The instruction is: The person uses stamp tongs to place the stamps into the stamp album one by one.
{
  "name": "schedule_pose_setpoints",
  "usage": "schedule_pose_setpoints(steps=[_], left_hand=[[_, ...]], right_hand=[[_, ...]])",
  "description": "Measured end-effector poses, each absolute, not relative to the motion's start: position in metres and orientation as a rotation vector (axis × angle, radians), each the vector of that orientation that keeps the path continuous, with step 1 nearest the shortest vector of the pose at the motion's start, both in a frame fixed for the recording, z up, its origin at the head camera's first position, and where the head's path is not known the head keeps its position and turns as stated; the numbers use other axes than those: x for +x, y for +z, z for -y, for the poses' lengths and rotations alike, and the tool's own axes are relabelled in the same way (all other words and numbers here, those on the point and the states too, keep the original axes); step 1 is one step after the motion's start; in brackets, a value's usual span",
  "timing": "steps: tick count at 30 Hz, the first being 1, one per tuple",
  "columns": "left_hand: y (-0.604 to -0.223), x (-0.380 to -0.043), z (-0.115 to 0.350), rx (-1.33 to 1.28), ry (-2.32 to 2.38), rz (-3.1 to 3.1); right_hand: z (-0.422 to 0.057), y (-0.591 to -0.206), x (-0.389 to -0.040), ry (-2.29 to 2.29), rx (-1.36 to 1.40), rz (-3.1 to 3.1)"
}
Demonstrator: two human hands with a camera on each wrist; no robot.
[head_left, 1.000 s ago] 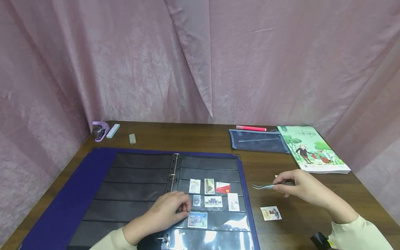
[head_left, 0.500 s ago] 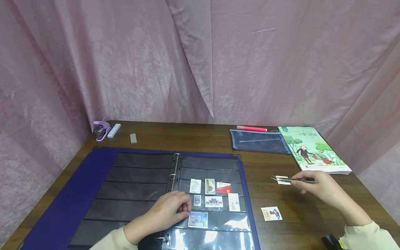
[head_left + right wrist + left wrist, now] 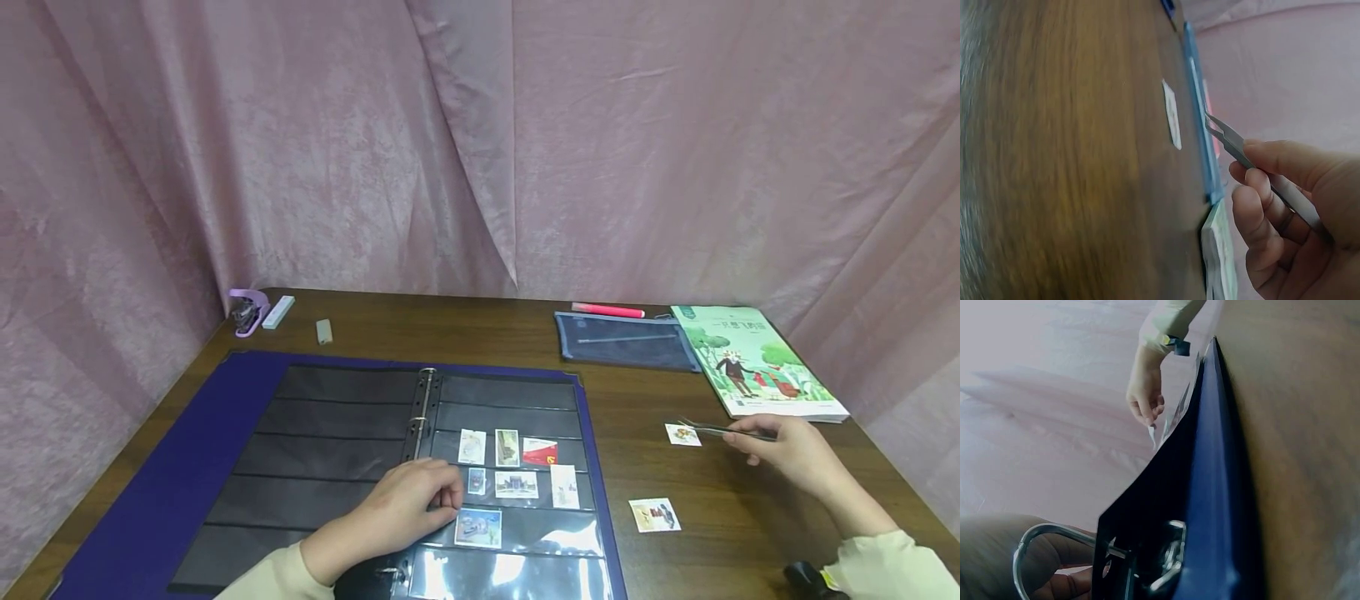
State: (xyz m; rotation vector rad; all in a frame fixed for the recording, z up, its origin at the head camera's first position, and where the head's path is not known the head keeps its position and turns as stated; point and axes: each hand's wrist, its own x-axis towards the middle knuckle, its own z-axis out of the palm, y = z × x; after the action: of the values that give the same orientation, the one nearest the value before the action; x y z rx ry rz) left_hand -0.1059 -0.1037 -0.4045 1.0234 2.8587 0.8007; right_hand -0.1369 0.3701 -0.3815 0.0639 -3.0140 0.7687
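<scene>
My right hand (image 3: 791,450) pinches metal tweezers (image 3: 1250,164) between thumb and fingers. In the head view the tweezer tips overlap a small stamp (image 3: 683,434) lying on the table; the right wrist view shows the tips apart with nothing between them and a gap to that stamp (image 3: 1172,115). Closer to me lies another stamp (image 3: 655,515). My left hand (image 3: 397,512), fingers loosely bent, rests on the open stamp album (image 3: 180,450) near its rings (image 3: 422,408), beside a blue stamp (image 3: 478,528). Several other stamps, including a red and white one (image 3: 540,451), sit in the right page's rows.
A green picture book (image 3: 757,362), a blue mesh pouch (image 3: 628,342) and a pink marker (image 3: 607,310) are at the back right of the table. At the back left are a purple tool (image 3: 250,312), a white block (image 3: 278,312) and a small eraser-like piece (image 3: 324,332).
My right hand has moved right with the tweezers, uncovering the far stamp, and the tips now overlap its right part. My left hand stays in place. The view has shifted slightly.
</scene>
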Motion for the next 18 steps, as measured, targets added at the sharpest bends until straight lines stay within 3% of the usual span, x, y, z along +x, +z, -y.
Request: schedule_pose_setpoints(steps=[9,18], left_hand=[[-0.405,-0.106,0.103,1.013,0.81,-2.852],[-0.405,-0.107,0.103,1.004,0.809,-2.855]], right_hand=[[-0.383,-0.382,-0.138,0.747,0.033,3.087],[-0.4,-0.376,-0.14,1.041,0.237,3.136]])
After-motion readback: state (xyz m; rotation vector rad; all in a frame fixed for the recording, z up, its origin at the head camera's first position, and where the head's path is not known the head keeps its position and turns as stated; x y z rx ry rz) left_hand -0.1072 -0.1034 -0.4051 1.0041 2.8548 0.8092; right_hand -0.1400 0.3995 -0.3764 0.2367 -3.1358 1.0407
